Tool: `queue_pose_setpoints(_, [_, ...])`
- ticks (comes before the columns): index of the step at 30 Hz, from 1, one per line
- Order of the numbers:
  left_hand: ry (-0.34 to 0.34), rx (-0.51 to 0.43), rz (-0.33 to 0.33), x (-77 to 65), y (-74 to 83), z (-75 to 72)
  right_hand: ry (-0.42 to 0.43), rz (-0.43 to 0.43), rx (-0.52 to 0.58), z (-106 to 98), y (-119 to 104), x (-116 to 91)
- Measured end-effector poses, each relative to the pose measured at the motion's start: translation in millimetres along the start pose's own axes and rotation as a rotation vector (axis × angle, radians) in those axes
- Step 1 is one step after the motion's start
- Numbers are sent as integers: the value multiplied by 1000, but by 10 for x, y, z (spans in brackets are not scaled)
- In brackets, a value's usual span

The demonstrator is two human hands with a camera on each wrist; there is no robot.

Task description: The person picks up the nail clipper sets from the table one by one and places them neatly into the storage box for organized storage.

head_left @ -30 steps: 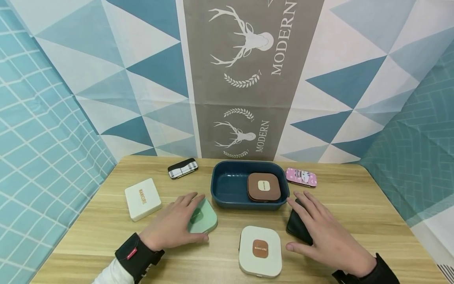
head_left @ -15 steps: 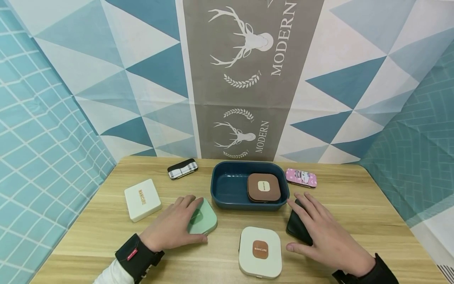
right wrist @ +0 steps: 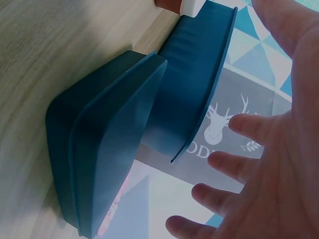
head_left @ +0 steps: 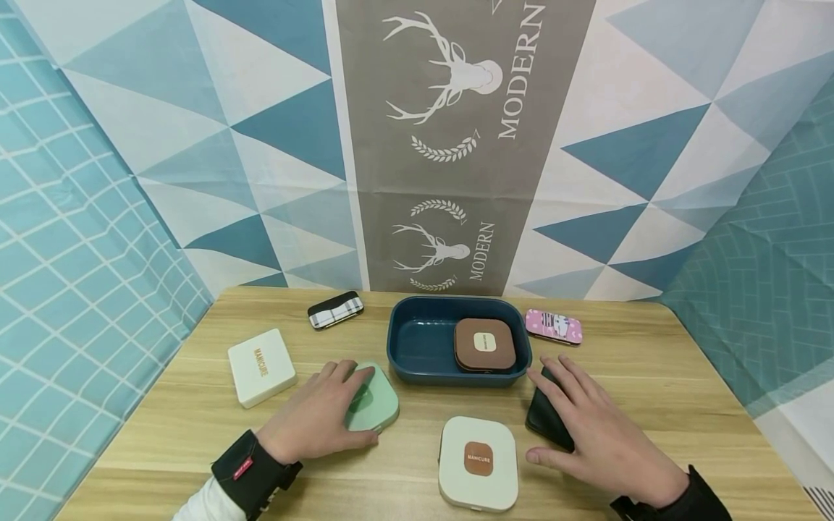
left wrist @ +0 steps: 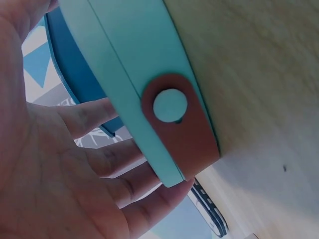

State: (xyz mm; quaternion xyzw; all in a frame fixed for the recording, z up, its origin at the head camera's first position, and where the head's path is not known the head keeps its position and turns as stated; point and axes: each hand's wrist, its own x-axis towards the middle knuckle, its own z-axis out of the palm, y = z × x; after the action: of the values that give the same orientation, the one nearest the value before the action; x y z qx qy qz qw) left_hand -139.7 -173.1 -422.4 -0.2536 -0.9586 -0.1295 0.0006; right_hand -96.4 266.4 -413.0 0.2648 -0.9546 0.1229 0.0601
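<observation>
My left hand (head_left: 319,420) rests over a mint-green case (head_left: 378,399), its fingers spread across the top and its thumb at the near side. In the left wrist view, a brown snap strap (left wrist: 187,134) with a round button shows on the case's side, and the fingertips reach its edge. My right hand (head_left: 596,430) is spread over a dark green case (head_left: 546,418), partly covering it. From the right wrist, that case (right wrist: 104,134) stands apart from the straight fingers. Between the hands lies a cream case (head_left: 478,488) with a brown MANICURE label.
A navy box (head_left: 420,347) holds a brown case (head_left: 470,339) at its right end. To the left lie a white MANICURE case (head_left: 260,365) and a black-and-plaid case (head_left: 335,311); a pink patterned case (head_left: 554,325) lies right of the box. Patterned cloth (head_left: 280,181) rises behind the wooden table (head_left: 365,492).
</observation>
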Motion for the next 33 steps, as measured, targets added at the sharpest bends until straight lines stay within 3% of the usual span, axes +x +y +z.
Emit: queue_pose_setpoints(33, [8,16,34,-8,-10,0,27,-30,-15,-8,-32,6])
